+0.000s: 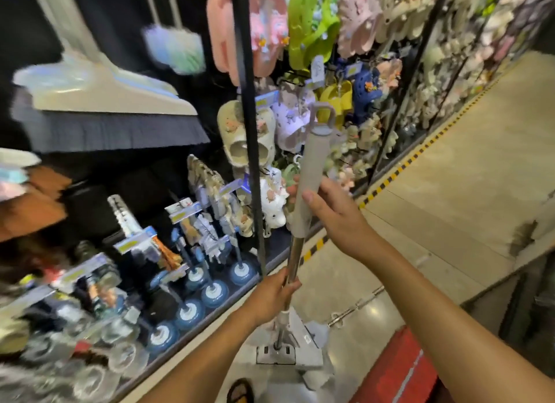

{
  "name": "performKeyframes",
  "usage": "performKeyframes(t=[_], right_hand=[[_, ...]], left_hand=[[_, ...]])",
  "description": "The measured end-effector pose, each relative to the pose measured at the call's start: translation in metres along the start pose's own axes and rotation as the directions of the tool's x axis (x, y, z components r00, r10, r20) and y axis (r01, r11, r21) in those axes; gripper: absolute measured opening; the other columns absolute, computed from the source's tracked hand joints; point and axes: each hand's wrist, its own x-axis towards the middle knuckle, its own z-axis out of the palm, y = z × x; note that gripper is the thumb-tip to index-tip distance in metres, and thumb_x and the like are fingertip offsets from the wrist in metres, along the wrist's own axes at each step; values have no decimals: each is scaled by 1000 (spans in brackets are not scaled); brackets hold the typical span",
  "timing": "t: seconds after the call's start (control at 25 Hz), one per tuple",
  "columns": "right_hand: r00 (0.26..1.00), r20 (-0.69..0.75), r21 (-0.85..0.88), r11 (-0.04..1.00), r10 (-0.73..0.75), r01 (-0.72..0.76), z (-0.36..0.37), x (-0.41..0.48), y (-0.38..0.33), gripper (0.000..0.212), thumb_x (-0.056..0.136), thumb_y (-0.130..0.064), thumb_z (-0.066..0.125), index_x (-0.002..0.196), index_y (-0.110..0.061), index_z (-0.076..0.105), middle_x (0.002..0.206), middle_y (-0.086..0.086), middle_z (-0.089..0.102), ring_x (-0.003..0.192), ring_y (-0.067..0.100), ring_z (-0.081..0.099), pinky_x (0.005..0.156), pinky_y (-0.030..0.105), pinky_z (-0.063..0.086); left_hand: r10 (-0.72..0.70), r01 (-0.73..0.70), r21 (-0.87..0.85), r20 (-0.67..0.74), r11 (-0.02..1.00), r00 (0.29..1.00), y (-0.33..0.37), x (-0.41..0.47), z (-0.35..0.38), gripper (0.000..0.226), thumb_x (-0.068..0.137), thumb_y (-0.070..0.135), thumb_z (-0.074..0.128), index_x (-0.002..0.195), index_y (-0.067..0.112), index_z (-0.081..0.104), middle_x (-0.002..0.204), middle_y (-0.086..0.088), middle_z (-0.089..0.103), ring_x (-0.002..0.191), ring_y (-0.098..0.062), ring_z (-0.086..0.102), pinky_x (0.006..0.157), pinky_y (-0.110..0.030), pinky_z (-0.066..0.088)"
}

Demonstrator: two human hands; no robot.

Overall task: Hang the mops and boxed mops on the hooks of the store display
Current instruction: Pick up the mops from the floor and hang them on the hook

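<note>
Left hand (277, 293) curled round mop (313, 162) shaft, low.
Right hand (332, 213) grips handle; hang loop (322, 105) straight above, axis near-upright.

Even overhead light fills the aisle. The pale floor (450, 177) is bright, with a soft sheen low in the centre, while the display's backing stays dark. Motion blur smears the left side, worst on the hanging broom (105, 102). The mop handle (312, 168), left hand (274, 296) and right hand (333, 219) look sharper. Wide-angle distortion bends the edges.
</note>
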Motion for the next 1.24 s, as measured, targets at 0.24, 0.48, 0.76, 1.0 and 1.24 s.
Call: performKeyframes(t=[0.24,0.48,0.76,1.0,1.24], right_hand=[[966,257,187,979,28,-78,121,-5,-4,34,105,-46,44,108,-20,66,89,-4,74,87,11,71,87,28,57],[878,475,440,880,-59,-179,262,-36,-66,66,91,-70,38,91,-9,63,53,3,47,43,14,42,46,24,43],[729,664,499,826,-169,-262,431,-145,-194,59,90,-67,30,63,-19,51,46,-3,33,38,10,27,41,24,25],[591,763,503,816,-264,-285,553,-245,-300,62,92,-72,34,64,-20,51,47,-1,34,39,13,28,47,27,26],[375,825,546,766,-423,-339,658,-306,-389,61,98,-67,36,100,-13,65,73,6,61,62,22,56,60,33,50]], left_hand=[[-90,55,-136,-263,989,961,-6,-97,-48,23,108,35,51,116,15,56,101,0,66,97,-14,66,93,-40,53],[-164,71,-215,-456,974,875,-25,-232,-88,6,110,36,47,109,34,52,98,9,66,88,-1,64,84,-29,53],[-408,-126,-543,-746,830,527,-54,-419,-110,46,108,30,51,74,1,61,56,2,68,52,-10,64,65,-26,56],[-607,-349,-613,-782,709,139,-53,-590,-143,57,103,51,32,60,16,44,36,7,41,31,-7,37,38,-23,31],[-502,-290,-475,-864,831,-24,-84,-748,-177,74,94,80,35,46,25,42,42,4,36,35,-13,31,42,-23,25]])
